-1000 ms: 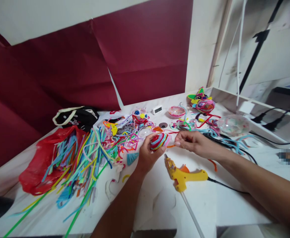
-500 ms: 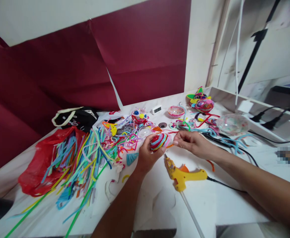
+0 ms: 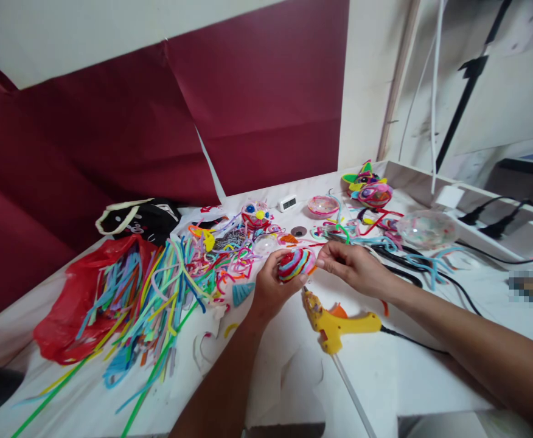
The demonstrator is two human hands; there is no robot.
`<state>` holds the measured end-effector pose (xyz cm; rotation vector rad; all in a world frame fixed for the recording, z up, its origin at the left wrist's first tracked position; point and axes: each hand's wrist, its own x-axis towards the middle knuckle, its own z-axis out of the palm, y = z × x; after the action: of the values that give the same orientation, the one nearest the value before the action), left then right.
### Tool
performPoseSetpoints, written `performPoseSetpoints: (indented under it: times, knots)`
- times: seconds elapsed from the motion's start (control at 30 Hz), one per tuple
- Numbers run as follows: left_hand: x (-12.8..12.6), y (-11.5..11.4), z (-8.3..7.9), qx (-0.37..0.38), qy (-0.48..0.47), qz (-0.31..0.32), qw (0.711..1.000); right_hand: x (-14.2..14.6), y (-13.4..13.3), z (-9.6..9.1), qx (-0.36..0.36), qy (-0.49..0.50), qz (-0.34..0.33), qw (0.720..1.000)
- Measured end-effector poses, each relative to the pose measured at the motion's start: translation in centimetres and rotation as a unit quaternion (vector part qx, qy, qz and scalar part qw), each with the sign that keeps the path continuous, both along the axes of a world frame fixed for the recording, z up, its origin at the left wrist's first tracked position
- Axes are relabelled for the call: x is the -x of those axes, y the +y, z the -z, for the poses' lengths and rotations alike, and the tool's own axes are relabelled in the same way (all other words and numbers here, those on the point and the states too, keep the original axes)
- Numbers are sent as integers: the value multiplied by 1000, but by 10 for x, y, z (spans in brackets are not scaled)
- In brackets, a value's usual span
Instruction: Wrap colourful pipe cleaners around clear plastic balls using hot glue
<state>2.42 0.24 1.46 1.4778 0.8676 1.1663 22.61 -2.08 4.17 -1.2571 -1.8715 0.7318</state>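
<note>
My left hand (image 3: 269,287) is closed around a small ball wrapped in red, blue and pink pipe cleaners (image 3: 295,263), held just above the white table (image 3: 385,377). My right hand (image 3: 351,264) pinches the free end of an orange pipe cleaner (image 3: 313,269) right at the ball's right side. A yellow hot glue gun (image 3: 334,319) lies on the table directly below both hands, nozzle pointing toward the ball.
A heap of coloured pipe cleaners (image 3: 166,286) spills from a red plastic bag (image 3: 72,298) at the left. Finished wrapped balls (image 3: 369,188), clear half-spheres (image 3: 426,228), a small digital clock (image 3: 289,202) and black cables (image 3: 431,274) lie behind. A black pouch (image 3: 143,219) sits by the maroon backdrop.
My right hand has moved slightly left, closing in on the ball. The left hand and ball stayed nearly in place.
</note>
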Motion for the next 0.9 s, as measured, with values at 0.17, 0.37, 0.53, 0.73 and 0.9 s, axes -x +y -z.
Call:
performPoseSetpoints:
  times: [0.17,0.37,0.53,0.73,0.9]
  knots:
    - [0,-2,-4,9,-3,0,1000,1,-1,3,-9,-9,7,1000]
    - [-1,-3,-5,9,-1,2,1000,4,-1,4,-10,-7,6,1000]
    - [0,-3,-6,9,5,1,1000,6,-1,3,-12,-11,13,1000]
    - [3,-1,0,-37,44,-11,998,9,-2,5,-8,-1,8,1000]
    - [4,0,2,-76,83,-43,993,12,-2,9,-23,16,24,999]
